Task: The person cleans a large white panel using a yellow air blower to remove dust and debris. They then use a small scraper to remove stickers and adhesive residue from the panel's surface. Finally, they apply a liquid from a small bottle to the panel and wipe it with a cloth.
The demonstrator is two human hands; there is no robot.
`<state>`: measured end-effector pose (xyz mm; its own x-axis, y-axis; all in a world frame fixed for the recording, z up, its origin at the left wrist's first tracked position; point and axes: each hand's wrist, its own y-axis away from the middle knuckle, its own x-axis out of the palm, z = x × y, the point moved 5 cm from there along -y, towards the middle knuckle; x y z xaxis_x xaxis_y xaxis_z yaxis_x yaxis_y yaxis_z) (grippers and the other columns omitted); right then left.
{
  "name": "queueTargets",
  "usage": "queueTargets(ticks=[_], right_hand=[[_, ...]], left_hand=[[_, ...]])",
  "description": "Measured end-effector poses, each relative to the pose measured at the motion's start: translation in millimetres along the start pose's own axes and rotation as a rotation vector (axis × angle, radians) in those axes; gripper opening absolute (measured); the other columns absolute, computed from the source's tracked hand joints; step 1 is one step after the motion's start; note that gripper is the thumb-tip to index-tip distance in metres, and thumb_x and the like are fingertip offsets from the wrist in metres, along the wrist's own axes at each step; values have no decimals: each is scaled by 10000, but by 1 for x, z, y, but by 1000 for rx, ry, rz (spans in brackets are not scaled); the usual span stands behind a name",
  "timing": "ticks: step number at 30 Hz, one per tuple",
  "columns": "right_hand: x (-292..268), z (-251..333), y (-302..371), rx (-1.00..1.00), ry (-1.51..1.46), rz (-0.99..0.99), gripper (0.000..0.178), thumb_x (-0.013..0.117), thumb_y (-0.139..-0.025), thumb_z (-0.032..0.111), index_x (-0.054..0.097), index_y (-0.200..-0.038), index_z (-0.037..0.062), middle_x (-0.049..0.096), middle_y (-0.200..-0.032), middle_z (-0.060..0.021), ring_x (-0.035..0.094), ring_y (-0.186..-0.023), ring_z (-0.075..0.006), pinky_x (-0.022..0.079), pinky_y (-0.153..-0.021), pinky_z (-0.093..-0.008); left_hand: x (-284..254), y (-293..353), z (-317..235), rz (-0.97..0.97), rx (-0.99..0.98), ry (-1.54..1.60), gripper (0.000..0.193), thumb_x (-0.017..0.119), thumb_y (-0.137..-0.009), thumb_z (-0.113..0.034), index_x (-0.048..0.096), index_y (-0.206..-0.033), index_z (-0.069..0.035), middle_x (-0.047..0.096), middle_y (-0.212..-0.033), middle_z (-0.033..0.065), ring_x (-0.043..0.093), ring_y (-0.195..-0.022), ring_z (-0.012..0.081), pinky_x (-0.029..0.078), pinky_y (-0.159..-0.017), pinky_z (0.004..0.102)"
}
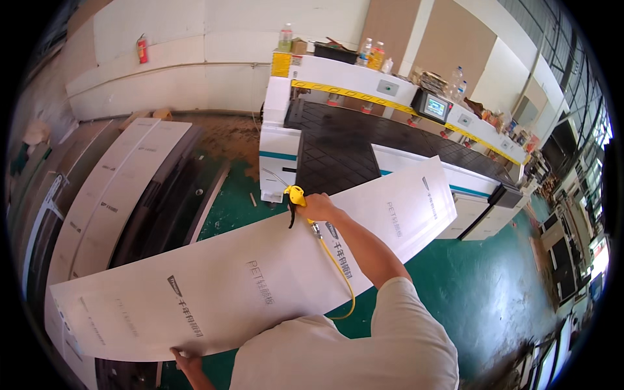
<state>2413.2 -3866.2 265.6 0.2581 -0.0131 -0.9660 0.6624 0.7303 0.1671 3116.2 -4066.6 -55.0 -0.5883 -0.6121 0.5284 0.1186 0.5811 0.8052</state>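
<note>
Panel point(224, 263): smooth sheet face, low sheen; core material not discernible from here.
Air gun point(296, 194): glossy moulded plastic body; nozzle point(276, 176), bare metal; lever point(292, 217), plastic.
Hose point(337, 263): smooth plastic, slight gloss; coupling point(316, 228), shiny metal.
Machine bed point(338, 140): matt, grid-patterned surface.
Floor point(497, 292): smooth, painted-looking, glossy under the light.
Shirt point(344, 361): matt cloth, softly creased.
Bottles point(376, 56): clear, glossy plastic.

The right arm point(369, 247) is extended forward and toward the left, crossing in front of the torso point(309, 357); it is bare below the pale short sleeve point(413, 318). The right hand point(316, 208) is at the far end, back of the hand visible, fingers curled into a closed grip. The left hand point(187, 361) is positioned low and to the left, closer to the body, its fingers partly hidden. The left forearm point(201, 381) enters from the lower edge.
</note>
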Motion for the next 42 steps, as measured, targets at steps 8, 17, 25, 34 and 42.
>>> queueTargets(ticks=[8, 17, 25, 34, 42], right_hand=[[-4, -215, 41, 59, 8, 8, 772, 553, -861, 727, 772, -1007, 1, 749, -1033, -223, 691, -1058, -372, 434, -987, -461], [-35, -446, 38, 200, -57, -7, 859, 497, -850, 804, 764, -1011, 3, 745, -1054, -214, 684, -1075, -362, 429, -997, -440], [-19, -588, -2, 244, -24, 52, 902, 466, -843, 850, 781, -981, 16, 752, -1001, -207, 693, -1053, -377, 433, -1022, -435], [-15, -711, -82, 353, 32, 180, 889, 474, -864, 815, 726, -1211, 36, 710, -1227, -210, 638, -1203, -363, 418, -1073, -469], [-13, -779, -134, 378, -13, 263, 1003, 445, -810, 902, 749, -1145, 7, 730, -1169, -214, 635, -1208, -381, 416, -1085, -465]], left_hand=[[46, 88, 187, 55, 9, -45, 650, 337, -1052, -562, 477, -1460, -76, 488, -1509, 139, 450, -1382, 359, 365, -1176, 574], [38, 115, 402, 219, 59, -76, 674, 259, -1091, -557, 420, -1516, -59, 419, -1575, 159, 412, -1422, 377, 341, -1205, 556], [60, 141, 524, 51, -95, -198, 660, 410, -1079, -538, 411, -1516, -43, 397, -1590, 152, 395, -1429, 362, 321, -1214, 549], [117, 139, 658, 155, -49, -379, 642, 479, -1086, -465, 392, -1514, 6, 435, -1552, 161, 414, -1407, 360, 325, -1214, 518], [165, 169, 713, 85, 77, -595, 587, 487, -1099, -396, 423, -1495, 32, 480, -1496, 170, 504, -1332, 304, 432, -1139, 463]])
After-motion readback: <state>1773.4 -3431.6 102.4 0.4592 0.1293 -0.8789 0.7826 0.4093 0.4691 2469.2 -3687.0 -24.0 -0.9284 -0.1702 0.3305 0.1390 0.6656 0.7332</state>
